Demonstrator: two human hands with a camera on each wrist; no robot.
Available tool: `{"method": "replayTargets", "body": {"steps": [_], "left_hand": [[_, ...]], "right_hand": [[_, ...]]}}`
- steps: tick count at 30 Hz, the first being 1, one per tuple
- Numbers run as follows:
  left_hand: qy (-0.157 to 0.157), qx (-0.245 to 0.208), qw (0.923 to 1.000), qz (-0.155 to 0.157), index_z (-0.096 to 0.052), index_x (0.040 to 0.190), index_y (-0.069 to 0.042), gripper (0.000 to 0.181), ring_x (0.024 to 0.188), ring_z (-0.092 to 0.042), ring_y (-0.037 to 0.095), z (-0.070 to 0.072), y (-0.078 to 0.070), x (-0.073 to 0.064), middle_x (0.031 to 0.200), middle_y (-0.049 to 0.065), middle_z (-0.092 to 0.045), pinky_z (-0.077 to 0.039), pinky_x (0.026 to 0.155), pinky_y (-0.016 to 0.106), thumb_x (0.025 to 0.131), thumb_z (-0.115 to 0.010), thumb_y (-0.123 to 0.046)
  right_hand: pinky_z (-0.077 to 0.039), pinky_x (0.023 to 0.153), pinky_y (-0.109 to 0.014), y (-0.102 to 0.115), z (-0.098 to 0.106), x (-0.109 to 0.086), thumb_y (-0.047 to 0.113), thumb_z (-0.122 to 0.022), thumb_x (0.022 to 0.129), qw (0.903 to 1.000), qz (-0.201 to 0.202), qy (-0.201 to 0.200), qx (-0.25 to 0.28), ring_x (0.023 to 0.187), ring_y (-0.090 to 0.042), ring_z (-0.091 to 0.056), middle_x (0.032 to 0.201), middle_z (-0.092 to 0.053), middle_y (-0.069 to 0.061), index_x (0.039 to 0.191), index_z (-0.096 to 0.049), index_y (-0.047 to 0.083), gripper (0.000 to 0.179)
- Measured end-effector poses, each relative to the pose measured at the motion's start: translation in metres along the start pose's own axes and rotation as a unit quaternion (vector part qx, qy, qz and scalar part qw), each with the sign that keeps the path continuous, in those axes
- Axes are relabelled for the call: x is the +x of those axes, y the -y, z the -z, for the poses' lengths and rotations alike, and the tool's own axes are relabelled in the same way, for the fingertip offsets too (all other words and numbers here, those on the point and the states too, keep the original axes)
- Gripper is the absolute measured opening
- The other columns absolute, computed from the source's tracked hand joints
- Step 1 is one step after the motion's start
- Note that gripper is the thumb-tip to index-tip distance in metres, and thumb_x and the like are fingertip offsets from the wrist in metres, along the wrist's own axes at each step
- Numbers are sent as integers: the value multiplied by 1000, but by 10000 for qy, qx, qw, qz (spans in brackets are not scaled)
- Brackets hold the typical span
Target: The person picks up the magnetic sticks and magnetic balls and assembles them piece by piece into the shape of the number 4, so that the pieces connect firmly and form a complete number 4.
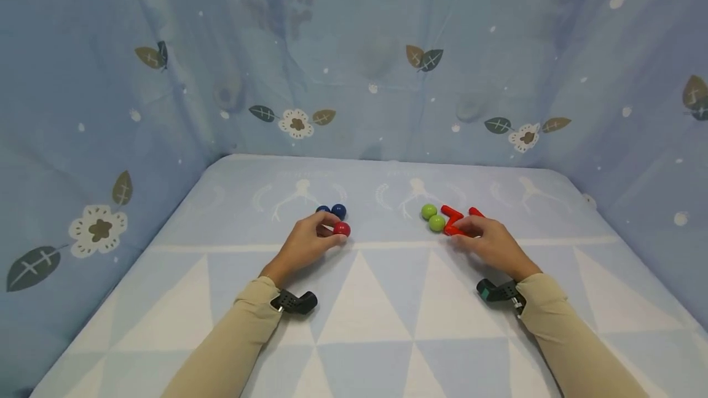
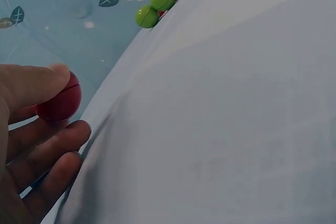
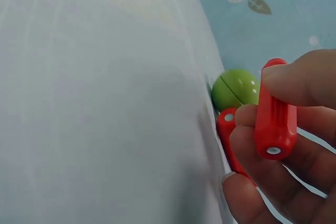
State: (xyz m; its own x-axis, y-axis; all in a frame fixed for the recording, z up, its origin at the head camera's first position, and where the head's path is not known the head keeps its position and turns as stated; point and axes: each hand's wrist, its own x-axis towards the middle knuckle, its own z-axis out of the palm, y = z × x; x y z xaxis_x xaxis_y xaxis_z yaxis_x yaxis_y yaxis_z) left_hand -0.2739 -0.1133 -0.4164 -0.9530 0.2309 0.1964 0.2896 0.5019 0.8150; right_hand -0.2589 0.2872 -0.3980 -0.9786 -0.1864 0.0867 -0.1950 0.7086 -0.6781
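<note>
A glossy red ball is pinched between the thumb and fingers of my left hand; the left wrist view shows a thin seam on the ball. Just behind that hand lie two dark blue balls, one partly covered by the fingers. On the right, my right hand grips a short red plastic rod with grooves along its side and a pale metal dot on its end. More red rods lie around that hand, some partly hidden. Two green balls sit just left of them.
Both hands work over a table covered with a blue and white patterned cloth. Blue flowered fabric hangs behind and along both sides. Each wrist carries a black strapped device.
</note>
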Motion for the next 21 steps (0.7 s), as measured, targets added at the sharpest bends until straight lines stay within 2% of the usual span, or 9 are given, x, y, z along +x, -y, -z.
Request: {"method": "replayTargets", "body": {"steps": [6,9,14,17,21], "left_hand": [[215,-340,9992,87,-66,124,-13,39,93,-67,15,-9,-10,5,114,1,-68,-54,78,32,88,-79,-21],[291,-469,9984,125,-66,128,-16,42,93,-66,17,-11,-15,6,117,1,-68,-52,76,33,89,-77,-21],[470,-565,9972,108,-65,134,-19,44,96,-65,17,-18,-21,7,122,-1,-67,-50,72,33,91,-74,-22],[429,-637,9969,145,-67,132,-20,40,96,-65,17,-21,-20,4,121,0,-67,-50,74,32,93,-72,-20],[345,-672,9970,160,-67,130,-20,35,93,-65,17,-24,-18,3,118,3,-67,-51,77,31,95,-70,-17]], "right_hand": [[-48,83,-40,4,3,2,26,-72,94,9995,-16,63,298,105,-29,-58,114,-67,-9,122,-68,10,33],[-49,84,-37,4,0,3,31,-71,94,9984,-24,180,526,108,-27,-58,118,-67,-8,125,-67,11,37],[-53,81,-31,9,-6,3,34,-71,95,9934,-9,218,1126,103,-25,-64,119,-67,-10,127,-65,9,42],[-55,79,-30,14,-11,3,30,-71,95,9876,-9,248,1551,98,-24,-67,118,-68,-13,127,-64,7,40],[-55,77,-33,19,-14,6,26,-71,95,9822,-21,274,1857,97,-25,-68,115,-68,-15,128,-64,5,40]]}}
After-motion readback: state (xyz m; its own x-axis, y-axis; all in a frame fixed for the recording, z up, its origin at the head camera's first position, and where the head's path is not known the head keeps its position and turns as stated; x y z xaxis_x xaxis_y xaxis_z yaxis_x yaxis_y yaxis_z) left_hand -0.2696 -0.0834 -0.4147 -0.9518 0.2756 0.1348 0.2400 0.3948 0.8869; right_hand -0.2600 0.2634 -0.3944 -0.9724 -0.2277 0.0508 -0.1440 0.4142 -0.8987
